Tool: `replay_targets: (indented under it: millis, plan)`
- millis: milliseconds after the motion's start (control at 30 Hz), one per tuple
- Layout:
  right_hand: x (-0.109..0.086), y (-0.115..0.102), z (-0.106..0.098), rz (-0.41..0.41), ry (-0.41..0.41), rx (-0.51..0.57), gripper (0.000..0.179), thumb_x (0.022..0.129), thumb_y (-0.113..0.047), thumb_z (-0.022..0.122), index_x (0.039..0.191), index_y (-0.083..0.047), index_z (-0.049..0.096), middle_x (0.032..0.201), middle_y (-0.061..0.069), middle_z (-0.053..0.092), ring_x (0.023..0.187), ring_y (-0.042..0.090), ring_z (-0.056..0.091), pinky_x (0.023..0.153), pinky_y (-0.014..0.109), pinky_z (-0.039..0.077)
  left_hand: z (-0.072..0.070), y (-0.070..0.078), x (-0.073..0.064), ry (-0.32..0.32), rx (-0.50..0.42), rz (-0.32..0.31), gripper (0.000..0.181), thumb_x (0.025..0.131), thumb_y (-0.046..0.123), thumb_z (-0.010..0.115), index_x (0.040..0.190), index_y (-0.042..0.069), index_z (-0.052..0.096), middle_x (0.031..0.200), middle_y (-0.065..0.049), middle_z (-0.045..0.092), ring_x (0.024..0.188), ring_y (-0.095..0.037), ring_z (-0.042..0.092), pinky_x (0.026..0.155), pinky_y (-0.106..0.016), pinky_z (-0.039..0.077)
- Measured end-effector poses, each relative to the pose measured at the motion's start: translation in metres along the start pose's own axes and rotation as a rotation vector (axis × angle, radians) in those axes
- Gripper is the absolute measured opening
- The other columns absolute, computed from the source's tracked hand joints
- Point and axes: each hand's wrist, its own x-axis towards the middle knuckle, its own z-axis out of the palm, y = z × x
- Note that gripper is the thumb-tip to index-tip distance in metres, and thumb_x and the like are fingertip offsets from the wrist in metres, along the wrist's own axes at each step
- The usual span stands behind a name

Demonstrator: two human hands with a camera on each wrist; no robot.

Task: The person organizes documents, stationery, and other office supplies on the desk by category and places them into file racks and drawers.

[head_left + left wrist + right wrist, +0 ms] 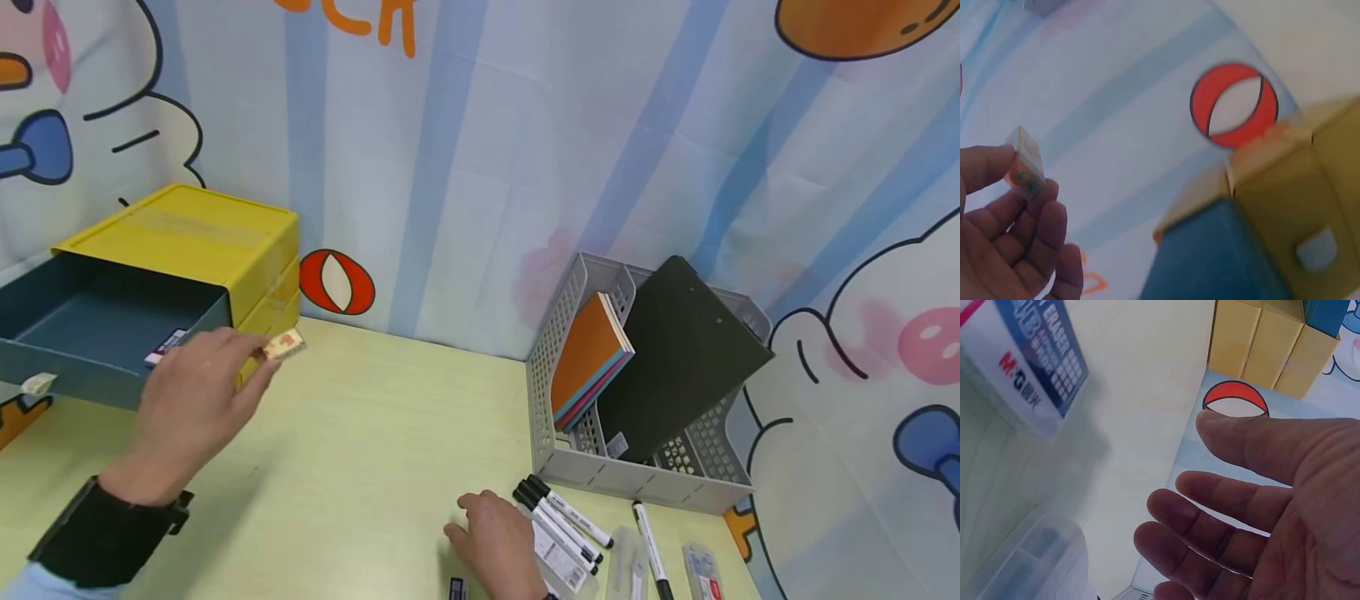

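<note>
My left hand point(198, 400) pinches a small patterned eraser point(285, 343) between thumb and fingertips, just right of the open blue drawer point(82, 375). Cream with an orange and green print, the eraser point(1025, 165) shows close up in the left wrist view. Inside the drawer, near its right side, lies a dark-and-white eraser point(165, 347). My right hand point(498, 542) hovers beside the markers point(562, 525), its fingers loosely bent and holding nothing. An M&G 4B eraser point(1035, 369) appears near it in the right wrist view; the head view cuts off its lower part.
The yellow drawer cabinet point(180, 237) stands at the back left. A grey file holder point(645, 483) at the right holds notebooks point(588, 358) and a dark clipboard point(675, 358). A single marker point(652, 550) and a clear case point(703, 575) lie before it.
</note>
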Motion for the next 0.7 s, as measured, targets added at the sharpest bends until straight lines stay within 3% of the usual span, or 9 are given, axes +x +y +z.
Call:
replay_targets:
  millis: [67, 267, 400, 567, 700]
  plan:
    - [0.000, 0.000, 0.000, 0.000, -0.002, -0.004, 0.028, 0.079, -0.029, 0.077, 0.099, -0.010, 0.075, 0.086, 0.004, 0.066, 0.076, 0.025, 0.065, 0.059, 0.038, 0.048, -0.014, -0.009, 0.005, 0.046, 0.064, -0.075, 0.031, 0.088, 0.012, 0.074, 0.111, -0.006, 0.065, 0.101, -0.025, 0.063, 0.083, -0.040, 0.052, 0.069, -0.053, 0.042]
    - [0.000, 0.000, -0.001, 0.001, -0.004, -0.018, 0.029, 0.078, -0.030, 0.077, 0.099, -0.010, 0.074, 0.085, 0.005, 0.066, 0.076, 0.025, 0.065, 0.058, 0.038, 0.048, -0.043, -0.036, 0.020, 0.060, 0.237, -0.345, 0.033, 0.091, 0.009, 0.063, 0.115, -0.014, 0.057, 0.107, -0.033, 0.052, 0.093, -0.048, 0.045, 0.081, -0.063, 0.039]
    - [-0.001, 0.000, -0.001, 0.013, -0.008, -0.030, 0.030, 0.079, -0.032, 0.077, 0.098, -0.009, 0.073, 0.085, 0.006, 0.066, 0.076, 0.026, 0.065, 0.060, 0.039, 0.048, -0.053, -0.057, 0.028, -0.036, 0.290, -0.432, 0.032, 0.093, 0.009, 0.058, 0.111, -0.017, 0.054, 0.100, -0.035, 0.051, 0.085, -0.048, 0.047, 0.074, -0.061, 0.042]
    - [-0.003, 0.000, -0.002, 0.020, 0.000, -0.070, 0.029, 0.078, -0.035, 0.077, 0.089, -0.009, 0.071, 0.076, 0.004, 0.063, 0.071, 0.025, 0.063, 0.057, 0.038, 0.047, -0.053, -0.082, 0.035, -0.196, 0.286, -0.464, 0.029, 0.093, 0.008, 0.055, 0.094, -0.021, 0.057, 0.076, -0.028, 0.056, 0.066, -0.040, 0.051, 0.060, -0.050, 0.045]
    - [-0.005, -0.002, -0.004, 0.091, -0.106, -0.086, 0.033, 0.078, -0.041, 0.078, 0.075, -0.010, 0.065, 0.068, 0.004, 0.060, 0.065, 0.027, 0.060, 0.056, 0.041, 0.045, -0.052, -0.094, 0.038, -0.319, 0.299, -0.472, 0.030, 0.091, 0.011, 0.055, 0.079, -0.016, 0.059, 0.065, -0.019, 0.054, 0.062, -0.036, 0.050, 0.067, -0.055, 0.038]
